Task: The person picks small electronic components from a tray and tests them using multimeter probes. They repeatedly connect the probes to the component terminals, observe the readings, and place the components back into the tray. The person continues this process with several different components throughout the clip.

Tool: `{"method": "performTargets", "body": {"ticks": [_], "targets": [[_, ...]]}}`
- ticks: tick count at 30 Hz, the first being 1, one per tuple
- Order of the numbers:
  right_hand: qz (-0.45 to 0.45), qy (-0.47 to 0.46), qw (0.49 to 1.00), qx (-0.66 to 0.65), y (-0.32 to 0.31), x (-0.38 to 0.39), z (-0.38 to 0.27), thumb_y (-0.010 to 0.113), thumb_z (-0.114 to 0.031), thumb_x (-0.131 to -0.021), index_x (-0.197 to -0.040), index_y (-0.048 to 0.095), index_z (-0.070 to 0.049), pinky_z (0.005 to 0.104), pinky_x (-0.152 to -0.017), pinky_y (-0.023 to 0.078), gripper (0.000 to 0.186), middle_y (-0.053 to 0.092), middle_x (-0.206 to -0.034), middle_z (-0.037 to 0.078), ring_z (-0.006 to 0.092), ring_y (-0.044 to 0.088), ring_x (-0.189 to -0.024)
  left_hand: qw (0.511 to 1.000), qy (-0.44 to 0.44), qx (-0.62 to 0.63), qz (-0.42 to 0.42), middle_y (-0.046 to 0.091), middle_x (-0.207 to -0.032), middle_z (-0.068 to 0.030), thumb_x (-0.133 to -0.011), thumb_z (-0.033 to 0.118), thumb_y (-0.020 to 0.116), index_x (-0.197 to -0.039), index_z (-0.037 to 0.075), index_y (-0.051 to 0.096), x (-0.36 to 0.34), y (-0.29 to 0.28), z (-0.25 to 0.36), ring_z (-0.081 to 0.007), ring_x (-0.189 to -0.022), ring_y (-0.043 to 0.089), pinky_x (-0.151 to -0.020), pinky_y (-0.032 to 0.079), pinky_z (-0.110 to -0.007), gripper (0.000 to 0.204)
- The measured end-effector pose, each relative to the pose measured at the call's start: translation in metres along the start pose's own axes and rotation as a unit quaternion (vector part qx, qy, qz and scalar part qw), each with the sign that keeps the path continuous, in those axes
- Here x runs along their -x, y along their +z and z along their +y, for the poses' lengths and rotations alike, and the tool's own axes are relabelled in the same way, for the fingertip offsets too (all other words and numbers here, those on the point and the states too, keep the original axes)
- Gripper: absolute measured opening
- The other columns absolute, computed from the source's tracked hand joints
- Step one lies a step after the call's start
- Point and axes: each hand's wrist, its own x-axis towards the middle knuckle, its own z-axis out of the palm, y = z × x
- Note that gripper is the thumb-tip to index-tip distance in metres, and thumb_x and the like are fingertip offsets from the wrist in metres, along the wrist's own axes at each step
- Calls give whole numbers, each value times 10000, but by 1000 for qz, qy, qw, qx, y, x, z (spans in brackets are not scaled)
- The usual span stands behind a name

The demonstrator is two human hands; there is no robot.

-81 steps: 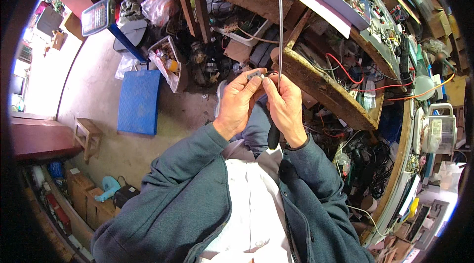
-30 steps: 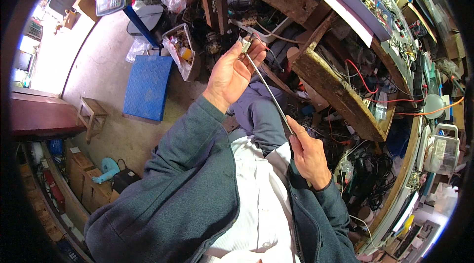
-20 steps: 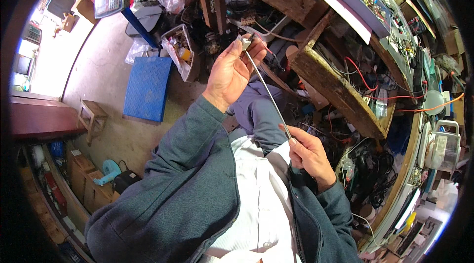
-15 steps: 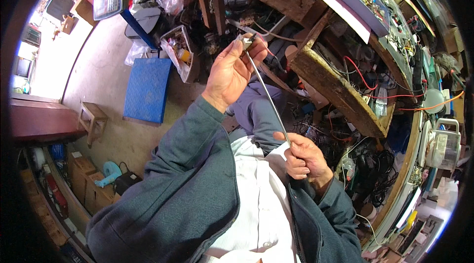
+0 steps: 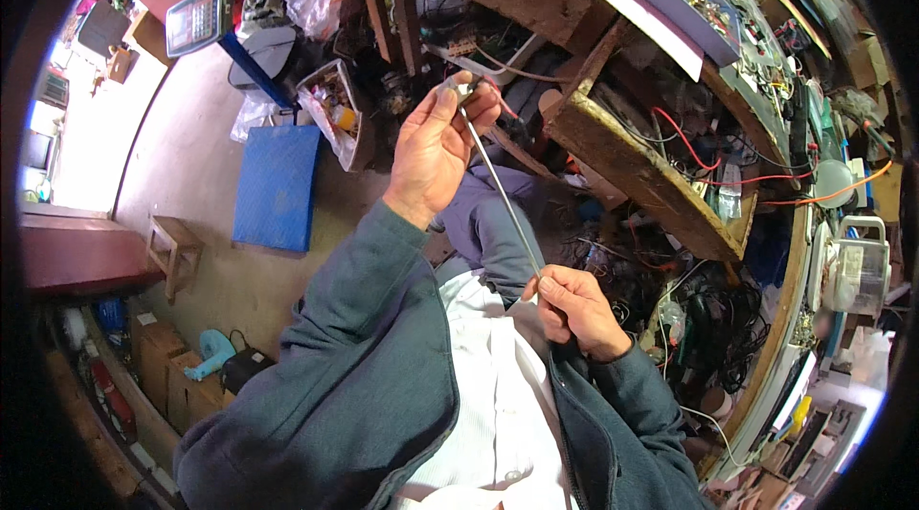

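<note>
A long, thin metal rod (image 5: 502,192) slants between my two hands in front of my lap, its far end up and to the left. My left hand (image 5: 431,141) is closed round that far end, where a small pale and dark piece (image 5: 466,90) shows between thumb and fingers; its kind is too small to make out. Lower and to the right, my right hand (image 5: 580,311) is closed, with the rod's near end pinched at its thumb and fingertips. Whatever lies inside the right palm is hidden.
An open wooden drawer (image 5: 641,170) juts out at right, below a bench with a box of small parts (image 5: 684,7). On the floor stand a blue platform scale (image 5: 276,189), a wooden stool (image 5: 174,251) and a carton (image 5: 352,127). Tangled cables (image 5: 713,328) lie at right.
The right thumb and fingers, more stretched out before, are now drawn in on the rod's near end. Both hands still hold the rod, and the whole view has shifted slightly.
</note>
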Motion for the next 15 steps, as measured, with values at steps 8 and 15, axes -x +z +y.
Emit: {"method": "performTargets", "body": {"ticks": [8,15], "targets": [[-204,78,915,-340,-21,1,22,355,-312,-1088,-1511,315,-85,204,-255,216,482,342,-530,-20,41,261,-318,999,-5,-23,33,661,-1159,-157,-1011,180,562,-1236,-12,591,5,-2,-10,-248,-1082,648,-980,541,-380,297],[-36,56,995,-69,-3,12,-4,406,-304,-1082,-1431,481,-122,219,-320,273,401,348,-577,-68,34,283,-362,999,-5,-35,38,663,-1152,-149,-1022,185,540,-1230,-16,584,0,-6,-14,-232,-1072,657,-991,540,-369,292]]}}
